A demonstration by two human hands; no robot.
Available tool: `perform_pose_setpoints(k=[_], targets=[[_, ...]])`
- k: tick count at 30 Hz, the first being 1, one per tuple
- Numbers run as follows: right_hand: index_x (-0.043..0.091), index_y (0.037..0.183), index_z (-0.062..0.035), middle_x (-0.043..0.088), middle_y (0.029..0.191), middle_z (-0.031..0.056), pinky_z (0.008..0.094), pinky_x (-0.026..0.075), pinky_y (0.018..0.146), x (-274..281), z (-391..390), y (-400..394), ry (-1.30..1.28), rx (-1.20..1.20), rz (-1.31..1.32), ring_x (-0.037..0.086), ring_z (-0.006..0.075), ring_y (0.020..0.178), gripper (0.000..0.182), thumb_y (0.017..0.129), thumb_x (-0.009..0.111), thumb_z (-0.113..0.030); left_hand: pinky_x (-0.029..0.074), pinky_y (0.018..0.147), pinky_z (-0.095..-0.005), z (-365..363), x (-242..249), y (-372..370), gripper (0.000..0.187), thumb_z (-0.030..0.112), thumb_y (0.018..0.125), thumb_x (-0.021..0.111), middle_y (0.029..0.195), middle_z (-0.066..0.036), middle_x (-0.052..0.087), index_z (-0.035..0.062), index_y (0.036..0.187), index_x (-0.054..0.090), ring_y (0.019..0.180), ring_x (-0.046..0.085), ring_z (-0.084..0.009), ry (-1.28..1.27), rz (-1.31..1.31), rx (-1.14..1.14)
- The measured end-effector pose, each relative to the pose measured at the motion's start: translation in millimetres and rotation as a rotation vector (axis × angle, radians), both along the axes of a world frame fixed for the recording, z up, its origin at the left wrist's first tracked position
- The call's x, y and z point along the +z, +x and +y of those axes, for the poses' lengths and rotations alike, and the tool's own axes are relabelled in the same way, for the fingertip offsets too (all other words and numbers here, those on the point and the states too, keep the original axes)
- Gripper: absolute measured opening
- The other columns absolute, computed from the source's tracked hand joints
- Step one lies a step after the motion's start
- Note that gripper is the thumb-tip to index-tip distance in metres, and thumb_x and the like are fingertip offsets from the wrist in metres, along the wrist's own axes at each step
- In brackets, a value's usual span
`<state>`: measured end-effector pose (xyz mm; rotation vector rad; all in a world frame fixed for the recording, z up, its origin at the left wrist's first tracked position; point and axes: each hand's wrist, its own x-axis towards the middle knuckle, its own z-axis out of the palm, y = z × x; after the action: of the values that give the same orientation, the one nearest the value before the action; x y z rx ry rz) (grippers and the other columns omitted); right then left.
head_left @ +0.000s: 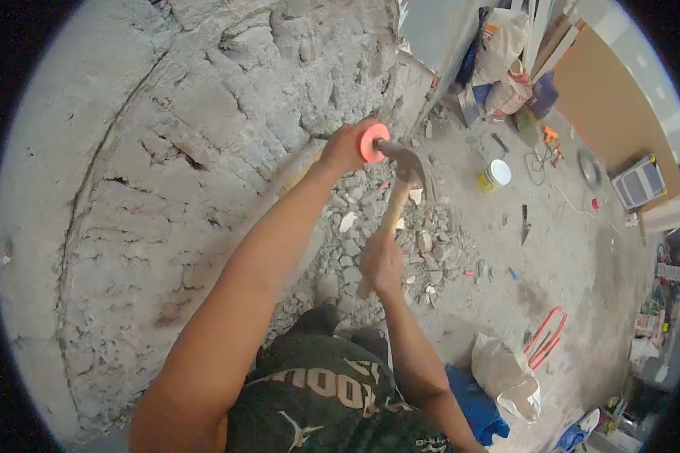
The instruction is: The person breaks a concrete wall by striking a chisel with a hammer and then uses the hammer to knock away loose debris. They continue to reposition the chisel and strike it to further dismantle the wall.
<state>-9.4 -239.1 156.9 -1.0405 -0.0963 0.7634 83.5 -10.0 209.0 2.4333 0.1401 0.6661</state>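
Note:
My left hand (345, 149) is wrapped round a chisel with a round pink hand guard (374, 143), held against the rough grey wall (227, 121). The fingers are partly hidden behind the guard. My right hand (383, 263) grips the wooden handle of a hammer (409, 167). The hammer's metal head is at the chisel's end, just right of the guard. The chisel's tip is hidden. Broken rubble (355, 245) lies on the floor below both hands.
A white bucket (497, 174) stands on the floor to the right. Beyond it are filled sacks (502, 53), an orange tool (551, 135) with a cord, and a grey crate (639, 182). A white bag (502, 370) lies at the lower right beside red straps (545, 338).

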Motion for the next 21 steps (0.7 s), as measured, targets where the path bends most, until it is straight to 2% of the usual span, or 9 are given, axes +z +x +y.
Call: perform_pose_setpoints(k=[5, 8, 9, 12, 14, 16, 18, 20, 21], targets=[[0.05, 0.075, -0.0102, 0.048, 0.059, -0.0009, 0.0317, 0.037, 0.041, -3, -74, 37, -0.366, -0.2, -0.131, 0.048, 0.0135, 0.048, 0.041, 0.093, 0.046, -0.047, 0.053, 0.077, -0.0396, 9, 1, 11, 0.044, 0.018, 0.07, 0.076, 0.101, -0.012, 0.067, 0.0113, 0.11, 0.061, 0.091, 0.064, -0.0331, -0.034, 0.004, 0.001], [0.053, 0.095, -0.0135, 0.052, 0.074, 0.0004, 0.0359, 0.045, 0.054, 55, -159, 68, 0.433, -0.347, -0.005, 0.052, 0.0179, 0.062, 0.043, 0.089, 0.048, -0.056, 0.053, 0.073, -0.0418, 10, 3, 10, 0.038, 0.024, 0.072, 0.075, 0.099, -0.01, 0.067, 0.0136, 0.106, 0.061, 0.087, 0.064, -0.0347, -0.035, -0.107, -0.072], [0.052, 0.105, -0.0148, 0.053, 0.08, 0.0019, 0.0364, 0.046, 0.059, 105, -179, 70, 0.206, -0.566, -0.355, 0.051, 0.0182, 0.065, 0.048, 0.087, 0.051, -0.059, 0.053, 0.072, -0.0421, 8, 2, 11, 0.037, 0.023, 0.072, 0.075, 0.098, -0.011, 0.067, 0.0131, 0.105, 0.061, 0.086, 0.064, -0.0345, -0.02, -0.11, -0.063], [0.055, 0.098, -0.004, 0.053, 0.082, 0.0038, 0.0357, 0.044, 0.07, 221, -222, 77, 0.423, -0.794, -0.775, 0.052, 0.021, 0.07, 0.057, 0.087, 0.04, -0.058, 0.053, 0.071, -0.0423, 6, 2, 12, 0.036, 0.023, 0.072, 0.075, 0.096, -0.012, 0.067, 0.0124, 0.104, 0.061, 0.084, 0.064, -0.0341, -0.009, -0.12, -0.058], [0.054, 0.087, -0.0063, 0.049, 0.081, 0.0034, 0.0342, 0.041, 0.067, 264, -220, 80, 0.641, -0.478, -1.072, 0.047, 0.0192, 0.069, 0.053, 0.086, 0.041, -0.058, 0.053, 0.07, -0.0422, 8, 1, 12, 0.036, 0.023, 0.072, 0.075, 0.095, -0.012, 0.067, 0.0121, 0.103, 0.061, 0.083, 0.065, -0.0339, -0.011, -0.126, -0.05], [0.052, 0.083, -0.0071, 0.046, 0.075, 0.0029, 0.0335, 0.038, 0.065, 235, -201, 81, 0.707, -0.537, -1.148, 0.043, 0.0173, 0.066, 0.054, 0.084, 0.047, -0.061, 0.054, 0.07, -0.0416, 8, 0, 11, 0.037, 0.024, 0.071, 0.075, 0.096, -0.011, 0.067, 0.0119, 0.104, 0.062, 0.083, 0.065, -0.0338, 0.006, -0.1, -0.007], [0.053, 0.099, -0.0085, 0.053, 0.087, 0.0003, 0.0352, 0.044, 0.079, 104, -104, 45, 0.825, -0.592, -0.498, 0.05, 0.0192, 0.08, 0.064, 0.078, 0.055, -0.069, 0.053, 0.075, -0.0392, 6, 1, 9, 0.041, 0.019, 0.07, 0.076, 0.1, -0.012, 0.067, 0.0099, 0.106, 0.061, 0.089, 0.065, -0.0323, -0.019, -0.061, -0.03], [0.05, 0.086, -0.0083, 0.047, 0.071, 0.0021, 0.0309, 0.041, 0.056, -55, -39, 23, 0.144, -0.232, -0.244, 0.047, 0.016, 0.065, 0.038, 0.093, 0.046, -0.046, 0.053, 0.079, -0.0368, 7, 2, 9, 0.044, 0.014, 0.069, 0.078, 0.105, -0.013, 0.067, 0.0079, 0.109, 0.061, 0.095, 0.065, -0.0307, -0.035, -0.039, -0.042], [0.05, 0.08, -0.0073, 0.05, 0.066, 0.0016, 0.0321, 0.044, 0.047, -44, -4, -1, 0.127, 0.083, 0.154, 0.051, 0.0149, 0.058, 0.04, 0.097, 0.04, -0.042, 0.052, 0.08, -0.0369, 4, -5, 5, 0.046, 0.014, 0.068, 0.078, 0.105, -0.012, 0.067, 0.0082, 0.11, 0.061, 0.096, 0.065, -0.0302, -0.045, -0.022, -0.042]])
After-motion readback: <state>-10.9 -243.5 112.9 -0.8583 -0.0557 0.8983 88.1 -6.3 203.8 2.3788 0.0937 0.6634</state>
